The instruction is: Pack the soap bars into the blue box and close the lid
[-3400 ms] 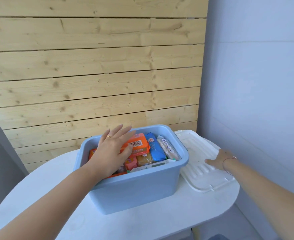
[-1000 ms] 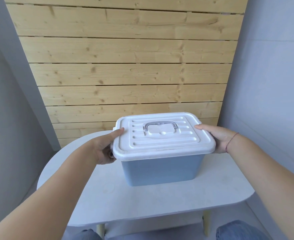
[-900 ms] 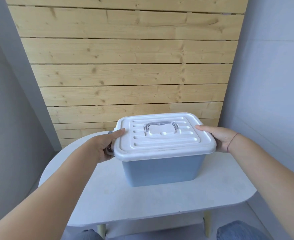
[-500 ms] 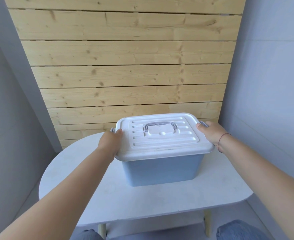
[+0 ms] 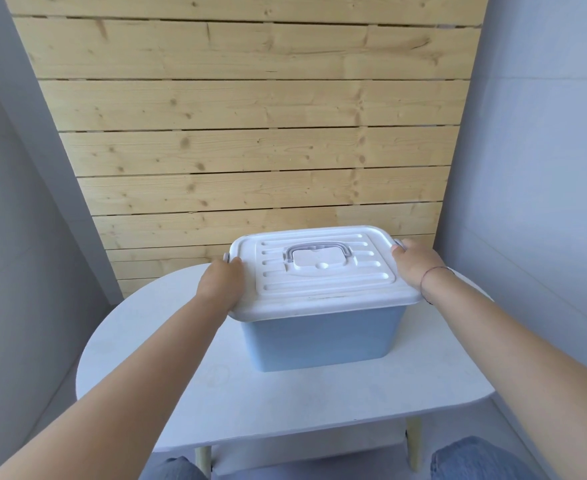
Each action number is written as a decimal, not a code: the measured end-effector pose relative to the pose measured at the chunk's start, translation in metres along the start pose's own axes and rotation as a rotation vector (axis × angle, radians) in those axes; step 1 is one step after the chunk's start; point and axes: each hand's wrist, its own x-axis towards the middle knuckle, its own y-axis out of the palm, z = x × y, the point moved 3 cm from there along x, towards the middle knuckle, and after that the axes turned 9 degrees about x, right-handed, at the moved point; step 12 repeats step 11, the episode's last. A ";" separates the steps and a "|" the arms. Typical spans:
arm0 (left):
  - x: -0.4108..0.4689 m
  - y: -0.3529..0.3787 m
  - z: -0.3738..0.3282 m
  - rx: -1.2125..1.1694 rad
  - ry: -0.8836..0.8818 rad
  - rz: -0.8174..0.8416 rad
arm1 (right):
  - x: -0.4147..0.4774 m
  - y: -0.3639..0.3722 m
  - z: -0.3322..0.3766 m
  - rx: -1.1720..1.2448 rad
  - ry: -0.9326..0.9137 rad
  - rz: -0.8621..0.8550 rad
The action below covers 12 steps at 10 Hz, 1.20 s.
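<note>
The blue box point(image 5: 319, 337) stands in the middle of a small white table point(image 5: 285, 403). Its white ribbed lid point(image 5: 323, 292) lies flat on top, with a grey handle point(image 5: 318, 252) folded down in the centre. My left hand point(image 5: 221, 284) clasps the lid's left end, fingers curled over the grey side latch point(image 5: 227, 257). At the lid's right end, my right hand point(image 5: 415, 263) has its fingers on the right latch point(image 5: 397, 243). The soap bars are hidden inside the box.
A pale wooden slat wall point(image 5: 250, 150) rises right behind the table. Grey walls close in on the left and right. My knees in blue jeans point(image 5: 472, 459) show below the table's front edge.
3.4 s ago the box stood open with soap bars showing and the lid lay to its right. The lid now sits on the box. Both hands have shifted from the lid's edges onto the end latches.
</note>
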 end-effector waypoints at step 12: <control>0.013 -0.001 0.031 -0.432 0.235 0.121 | -0.011 0.026 -0.016 0.712 -0.196 0.095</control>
